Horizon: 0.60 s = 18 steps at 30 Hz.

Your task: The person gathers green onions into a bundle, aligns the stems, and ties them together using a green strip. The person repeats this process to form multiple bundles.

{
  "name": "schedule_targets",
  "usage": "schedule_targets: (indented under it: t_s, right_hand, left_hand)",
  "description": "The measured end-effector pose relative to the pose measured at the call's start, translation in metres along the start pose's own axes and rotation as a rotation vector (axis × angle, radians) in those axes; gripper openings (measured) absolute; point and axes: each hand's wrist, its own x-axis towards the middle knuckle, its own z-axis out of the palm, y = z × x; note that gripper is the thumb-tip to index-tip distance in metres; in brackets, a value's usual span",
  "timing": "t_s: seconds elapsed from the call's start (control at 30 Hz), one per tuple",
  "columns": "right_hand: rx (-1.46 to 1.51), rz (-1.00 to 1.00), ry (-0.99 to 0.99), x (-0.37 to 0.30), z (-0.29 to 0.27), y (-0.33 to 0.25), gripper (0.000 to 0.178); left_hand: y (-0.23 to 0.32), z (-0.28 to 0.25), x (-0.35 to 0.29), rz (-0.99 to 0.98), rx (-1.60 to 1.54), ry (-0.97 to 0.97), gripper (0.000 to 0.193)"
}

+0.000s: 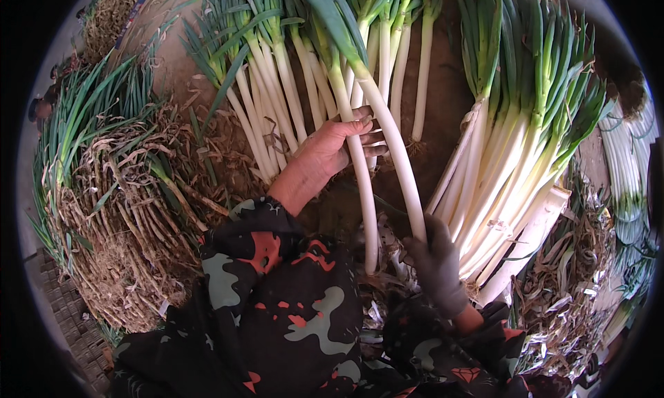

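Note:
My left hand (337, 146), bare, is closed round the white shank of a long green onion (363, 197), thumb in front and fingertips behind. A second green onion (395, 145) bends down beside it, passing close to those fingertips. Its root end is gripped in my right hand (437, 263), which wears a dark grey glove; the fingers there are partly hidden. Beyond my left hand, several peeled green onions (266, 86) lie on the ground with their leaves pointing away. A thick pile of clean green onions (501, 163) rises to the right of my hands.
At the left lies a big heap of unpeeled green onions (128, 225) with dry, soil-covered skins. Stripped skins (564, 280) litter the ground at the lower right. More clean green onions (626, 163) lie at the far right edge. A woven mat (66, 315) shows at the lower left.

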Motion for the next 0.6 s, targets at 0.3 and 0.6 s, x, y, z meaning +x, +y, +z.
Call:
schedule_targets:
  t_s: [0.3, 0.6]
  right_hand:
    - [0.693, 0.432, -0.356, 0.010, -0.023, -0.008, 0.047]
    - [0.724, 0.402, -0.421, -0.015, -0.002, -0.026, 0.056]
  left_hand:
    - [-0.007, 0.024, -0.014, -0.031, -0.047, -0.106, 0.032]
    - [-0.027, 0.027, 0.005, -0.087, -0.060, 0.031, 0.036]
